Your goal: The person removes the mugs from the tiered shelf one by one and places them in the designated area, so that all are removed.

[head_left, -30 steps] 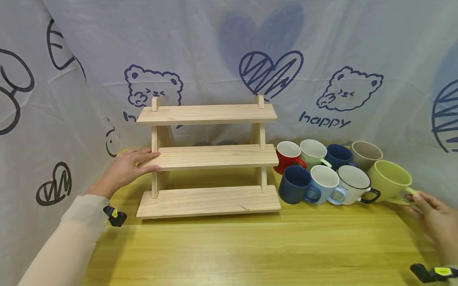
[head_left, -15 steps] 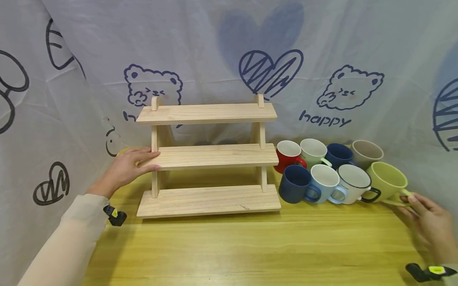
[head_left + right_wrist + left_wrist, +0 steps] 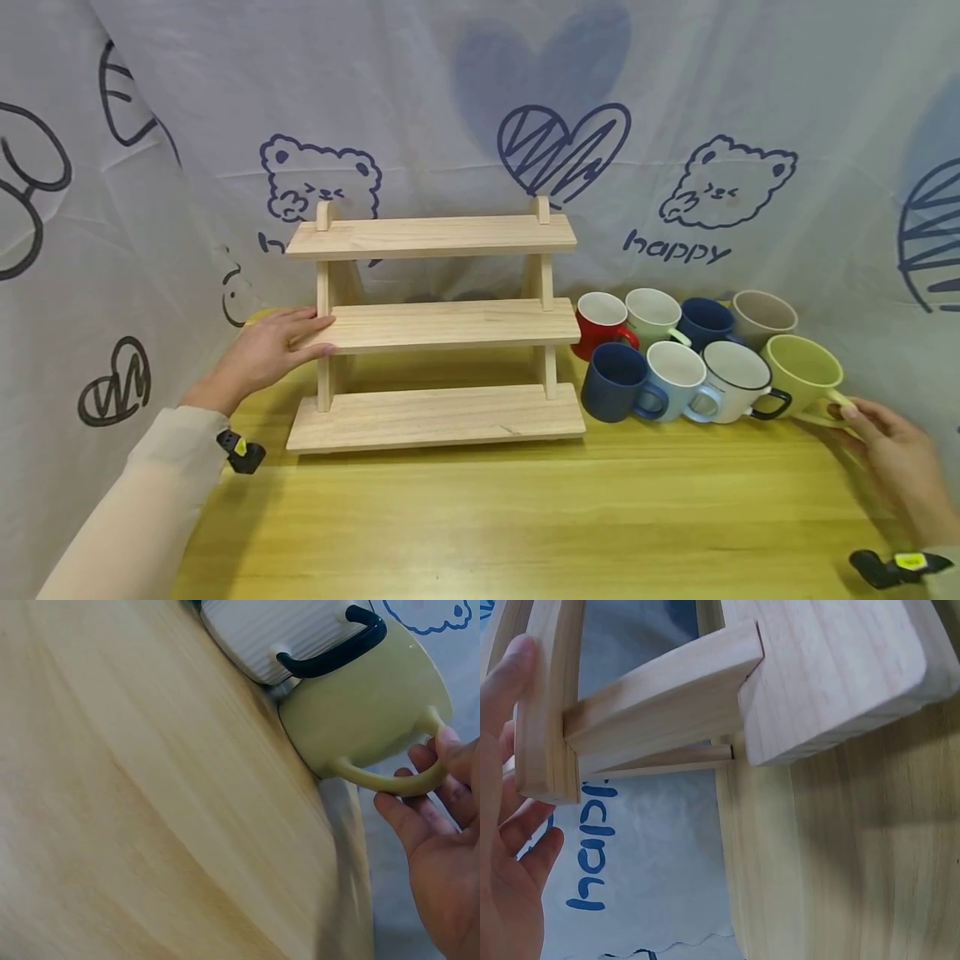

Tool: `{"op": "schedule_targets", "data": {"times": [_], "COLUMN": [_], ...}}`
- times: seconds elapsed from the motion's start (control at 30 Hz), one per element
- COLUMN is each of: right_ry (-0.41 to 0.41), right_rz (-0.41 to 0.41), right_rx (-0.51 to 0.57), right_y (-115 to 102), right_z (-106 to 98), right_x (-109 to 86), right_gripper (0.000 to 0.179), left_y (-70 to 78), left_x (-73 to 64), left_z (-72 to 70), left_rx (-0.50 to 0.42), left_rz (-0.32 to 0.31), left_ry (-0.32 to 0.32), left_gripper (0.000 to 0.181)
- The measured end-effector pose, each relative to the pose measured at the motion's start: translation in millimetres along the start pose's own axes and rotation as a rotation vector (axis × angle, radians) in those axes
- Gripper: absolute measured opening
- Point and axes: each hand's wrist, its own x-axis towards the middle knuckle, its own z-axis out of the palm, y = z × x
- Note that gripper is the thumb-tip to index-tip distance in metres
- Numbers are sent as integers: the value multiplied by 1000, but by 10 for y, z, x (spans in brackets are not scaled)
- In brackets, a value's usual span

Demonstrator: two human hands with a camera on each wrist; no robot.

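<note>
My left hand (image 3: 262,348) grips the left end of the middle tier of a three-tier wooden display shelf (image 3: 450,323). In the left wrist view its thumb and fingers lie on opposite sides of the board (image 3: 549,712). At the far right, my right hand (image 3: 900,454) holds the handle of a yellow-green mug (image 3: 806,375). The right wrist view shows fingers through the loop of the handle (image 3: 394,784). This mug is upright beside a white mug with a black handle (image 3: 738,379), at the row's right end.
Left of the white mug stand a light blue mug (image 3: 675,379) and a navy mug (image 3: 615,383). Behind are a red mug (image 3: 600,321), a pale green mug (image 3: 651,321), another navy mug (image 3: 705,321) and a beige mug (image 3: 761,317). A printed curtain (image 3: 450,100) hangs behind the wooden table (image 3: 487,517).
My right hand has moved the yellow-green mug slightly left, closer to the white mug. My left hand keeps its hold on the shelf. The head view has shifted a little.
</note>
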Motion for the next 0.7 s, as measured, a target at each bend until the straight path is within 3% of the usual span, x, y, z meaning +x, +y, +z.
{"op": "schedule_targets", "data": {"times": [0.03,0.2,0.27,0.33,0.47,0.7], "right_ry": [-2,3,27,48,78,57], "right_rz": [1,-13,-5,13,19,-99], "right_rx": [-14,-287,-470,-583,-858,-971], "right_y": [-15,-67,-89,-122,-270,-532], "right_z": [0,-34,-32,-25,65,354], "right_x": [2,-14,-27,-35,-53,-23], "right_gripper": [12,19,35,55,69,69], "left_y": [11,54,73,87,130,239], "left_x": [8,34,34,28,-13,-95], "left_z": [-2,-4,-8,-11,-27,-33], "left_rx": [9,44,53,59,63,72], "left_rz": [2,12,22,31,39,31], "left_ry": [-7,-18,-14,2,37,52], "left_gripper": [66,65,65,64,62,62]}}
